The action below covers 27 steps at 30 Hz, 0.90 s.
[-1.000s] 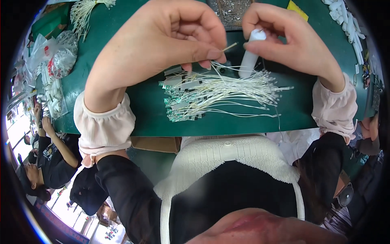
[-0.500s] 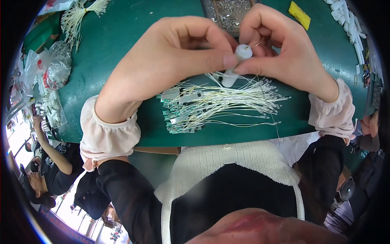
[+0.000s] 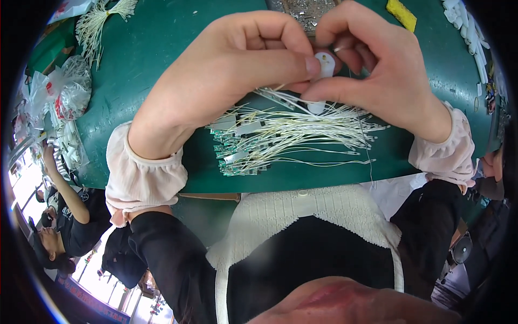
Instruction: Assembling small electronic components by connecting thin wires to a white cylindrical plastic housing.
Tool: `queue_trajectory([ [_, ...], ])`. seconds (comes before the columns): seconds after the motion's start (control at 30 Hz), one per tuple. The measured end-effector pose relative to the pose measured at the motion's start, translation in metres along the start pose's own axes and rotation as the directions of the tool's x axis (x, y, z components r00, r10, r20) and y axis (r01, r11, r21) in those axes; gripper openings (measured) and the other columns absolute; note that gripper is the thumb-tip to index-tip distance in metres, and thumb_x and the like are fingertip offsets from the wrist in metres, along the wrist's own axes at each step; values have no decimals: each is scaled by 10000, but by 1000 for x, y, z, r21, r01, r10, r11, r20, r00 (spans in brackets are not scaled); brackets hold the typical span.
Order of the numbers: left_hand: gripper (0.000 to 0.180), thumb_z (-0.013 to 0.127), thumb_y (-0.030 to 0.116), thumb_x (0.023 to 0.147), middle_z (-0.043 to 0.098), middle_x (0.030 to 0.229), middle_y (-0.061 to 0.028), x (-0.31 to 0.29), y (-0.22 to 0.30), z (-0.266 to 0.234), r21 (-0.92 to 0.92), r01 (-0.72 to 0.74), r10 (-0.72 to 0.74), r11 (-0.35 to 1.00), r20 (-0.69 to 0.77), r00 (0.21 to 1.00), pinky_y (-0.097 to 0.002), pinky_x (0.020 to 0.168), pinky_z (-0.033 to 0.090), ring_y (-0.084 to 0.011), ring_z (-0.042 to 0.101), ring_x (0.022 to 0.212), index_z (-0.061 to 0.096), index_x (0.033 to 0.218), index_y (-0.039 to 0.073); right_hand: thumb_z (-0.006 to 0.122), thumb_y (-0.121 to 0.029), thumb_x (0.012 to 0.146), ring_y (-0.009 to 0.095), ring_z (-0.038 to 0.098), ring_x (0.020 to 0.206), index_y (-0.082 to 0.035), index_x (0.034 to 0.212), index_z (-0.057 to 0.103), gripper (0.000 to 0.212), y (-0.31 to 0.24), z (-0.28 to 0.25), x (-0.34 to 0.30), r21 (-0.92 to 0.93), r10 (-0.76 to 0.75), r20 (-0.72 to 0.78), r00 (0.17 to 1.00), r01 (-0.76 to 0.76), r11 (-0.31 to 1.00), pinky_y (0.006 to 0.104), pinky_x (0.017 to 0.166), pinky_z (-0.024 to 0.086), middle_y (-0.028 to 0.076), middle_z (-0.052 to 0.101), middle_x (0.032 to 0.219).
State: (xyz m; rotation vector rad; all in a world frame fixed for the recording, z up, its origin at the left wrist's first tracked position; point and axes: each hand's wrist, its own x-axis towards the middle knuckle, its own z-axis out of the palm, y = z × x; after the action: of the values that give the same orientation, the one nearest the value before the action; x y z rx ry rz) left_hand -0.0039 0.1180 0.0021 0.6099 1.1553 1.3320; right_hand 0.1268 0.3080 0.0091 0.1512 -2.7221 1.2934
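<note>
A white plastic tube-like piece point(image 3: 326, 63) is pinched between my hands over the green table, its end with small holes turned up towards me. My left hand point(image 3: 237, 65) grips it from the left with thumb and fingers. From the right, the thumb and curled fingers of my right hand point(image 3: 372, 81) close on it too. White wires with a narrow strip point(image 3: 278, 98) stick out below my left hand; whether they join the tube is hidden. Just nearer lies a bundle of small green circuit boards point(image 3: 232, 148) with pale wires point(image 3: 302, 132).
A tray of metal bits point(image 3: 310, 12) stands beyond my hands. A yellow sponge point(image 3: 402, 15) and white tubes point(image 3: 468, 38) lie at the far right. At the left are a tied wire bundle point(image 3: 100, 24) and clear plastic bags point(image 3: 73, 86). Another person point(image 3: 81, 221) sits left.
The white tube has tilted so that its holed end faces me more. My hands have shifted slightly farther away, and the wired strip below my left hand now shows more.
</note>
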Motion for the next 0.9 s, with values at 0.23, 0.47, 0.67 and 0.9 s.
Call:
queue_trajectory([
  [0.23, 31, 603, -7, 1004, 668, 1260, -220, -1, -2, -11, -271, 84, -120, 959, -119, 986, -356, 989, 595, -259, 694, 1113, 611, 994, -36, 722, 25, 930, 56, 640, 758, -5, 1086, 543, 239, -16, -29, 26, 352, 609, 374, 699, -715, 604, 191, 617, 481, 48, 685, 909],
  [0.47, 49, 592, 15, 1017, 686, 1212, -202, 2, -3, -19, -292, 29, -73, 956, -140, 987, -351, 991, 590, -240, 698, 1106, 607, 1009, -31, 597, -71, 1037, 50, 539, 522, 14, 1037, 530, 108, -9, -28, 17, 298, 363, 229, 903, -420, 857, 184, 473, 388, 62, 646, 677],
  [0.67, 48, 616, 23, 1006, 701, 1136, -143, 6, -7, -25, -249, 8, -62, 969, -212, 975, -309, 928, 600, -183, 708, 989, 616, 1032, -17, 573, -81, 1048, 32, 523, 553, 2, 1032, 495, 116, 8, -10, 13, 453, 273, 164, 948, -318, 833, 172, 480, 373, 59, 643, 731],
  [0.9, 56, 618, 34, 1005, 701, 1131, -139, 36, -30, -50, -246, -582, 632, 775, 327, 703, -298, 929, 598, -180, 709, 979, 617, 1030, -16, 588, -58, 1036, 19, 525, 590, 3, 1050, 485, 121, 13, -4, 14, 449, 199, 81, 977, -214, 868, 163, 501, 366, 42, 633, 747],
])
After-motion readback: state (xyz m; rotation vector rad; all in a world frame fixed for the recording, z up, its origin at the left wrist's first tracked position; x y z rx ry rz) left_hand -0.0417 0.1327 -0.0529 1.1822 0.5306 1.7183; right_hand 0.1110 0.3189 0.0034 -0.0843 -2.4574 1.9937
